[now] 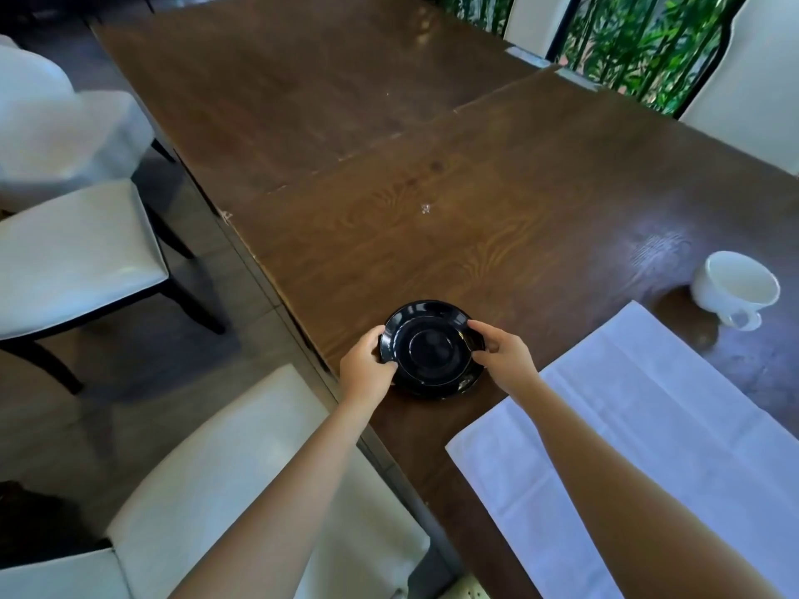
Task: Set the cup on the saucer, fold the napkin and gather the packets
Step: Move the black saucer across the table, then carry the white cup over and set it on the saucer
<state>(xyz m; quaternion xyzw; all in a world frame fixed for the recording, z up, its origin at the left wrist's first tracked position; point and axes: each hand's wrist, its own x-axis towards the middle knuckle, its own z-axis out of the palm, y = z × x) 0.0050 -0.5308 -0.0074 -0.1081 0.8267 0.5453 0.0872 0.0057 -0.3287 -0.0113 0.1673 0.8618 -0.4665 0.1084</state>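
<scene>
A black saucer (430, 345) rests near the left edge of the wooden table (432, 175). My left hand (367, 367) grips its left rim and my right hand (503, 354) grips its right rim. An empty white cup (735, 287) stands upright at the far right, its handle toward me. A white napkin (640, 425) lies spread flat on the table to the right of the saucer, partly under my right forearm. No packets are in view.
White cushioned chairs stand along the left side (73, 252) and close in front of me (242, 490). More white chair backs (752, 92) stand at the far right, by a window with green plants.
</scene>
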